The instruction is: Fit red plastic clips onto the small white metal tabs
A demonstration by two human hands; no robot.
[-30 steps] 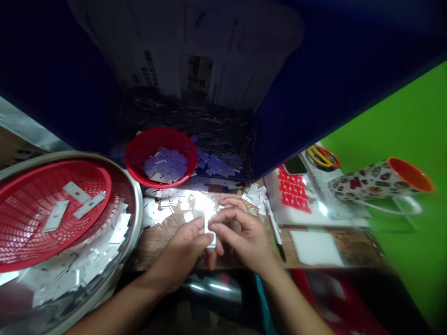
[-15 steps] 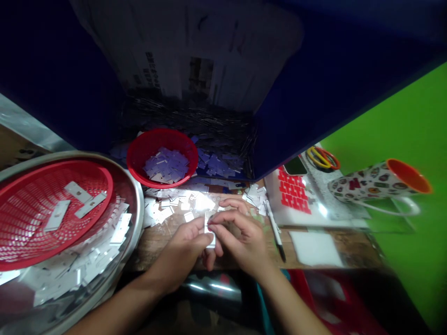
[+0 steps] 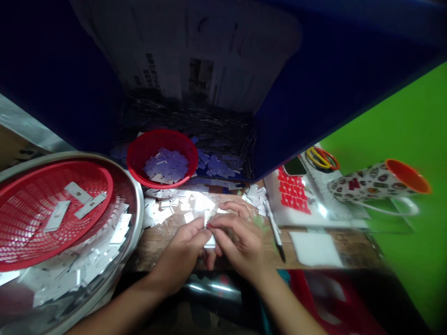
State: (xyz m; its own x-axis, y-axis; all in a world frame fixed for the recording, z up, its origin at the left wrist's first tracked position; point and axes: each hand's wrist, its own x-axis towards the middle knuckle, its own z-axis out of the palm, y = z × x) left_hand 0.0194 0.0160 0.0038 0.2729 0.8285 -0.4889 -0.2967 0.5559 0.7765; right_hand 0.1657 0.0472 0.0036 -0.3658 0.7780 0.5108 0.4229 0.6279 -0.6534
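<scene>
Over the wooden bench edge, my left hand [image 3: 185, 249] grips a small white rectangular plate [image 3: 210, 242] between thumb and fingers. My right hand [image 3: 244, 239] is closed in a pinch at the plate's upper part. Its thumb and index fingertips meet there, and whatever lies between them is too small to make out. Loose white plates [image 3: 159, 214] lie on the bench just beyond my hands. A red bowl [image 3: 132, 170] with many similar plates stands behind them.
To the left, a metal basin [image 3: 139, 204] holds white plates and a red mesh basket [image 3: 21, 204] with several plates. Right are a pen [image 3: 274, 225], a white pad [image 3: 316, 249], a phone [image 3: 295, 166], scissors [image 3: 321, 158] and a patterned mug [image 3: 373, 181]. A blue bin [image 3: 296, 116] rises ahead.
My right thumb and index finger have shifted slightly left and now cover more of the plate. My left hand keeps its grip in nearly the same place.
</scene>
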